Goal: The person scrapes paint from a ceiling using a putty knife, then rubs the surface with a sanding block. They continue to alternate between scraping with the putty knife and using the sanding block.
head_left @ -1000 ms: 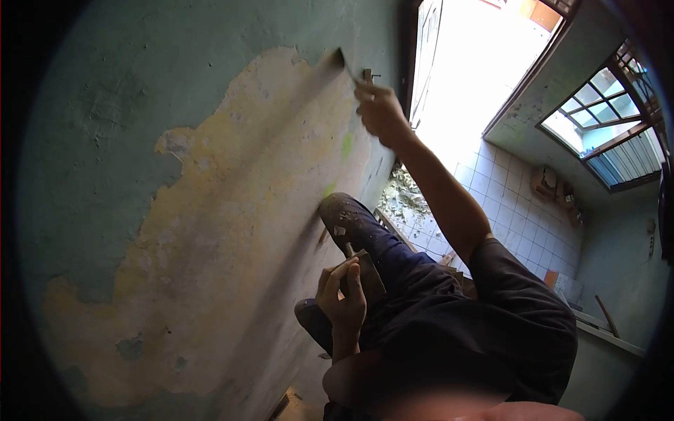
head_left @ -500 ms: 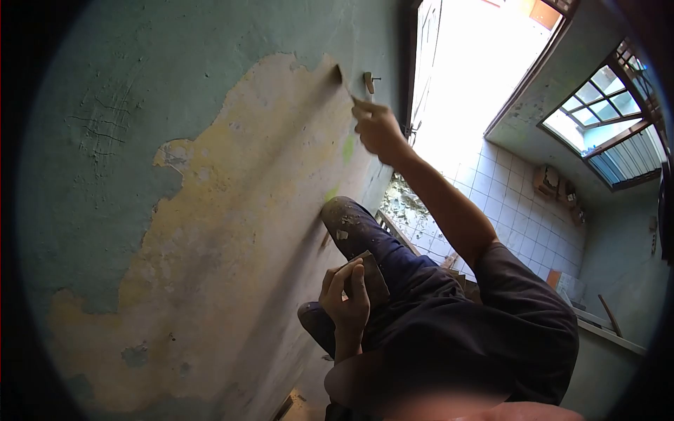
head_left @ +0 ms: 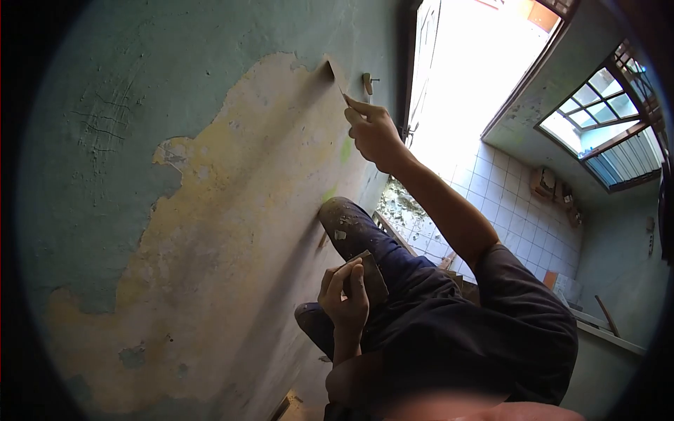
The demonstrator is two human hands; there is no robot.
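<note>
peeled wall (head_left: 210,210) open, knee (head_left: 339,216) close by, wooden catch (head_left: 367,83) jutting

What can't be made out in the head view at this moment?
All in the head view:
- Scraper handle: mostly hidden by the right hand.
- Dark flat piece: partly covered by the left hand.
- Beyond the doorway: washed out by glare.
- Floor debris: too small to identify.

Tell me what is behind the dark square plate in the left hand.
Past the far edge of the dark plate, a trouser leg shows. Whatever lies directly behind it is covered, and I cannot tell whether plate and leg touch.
</note>
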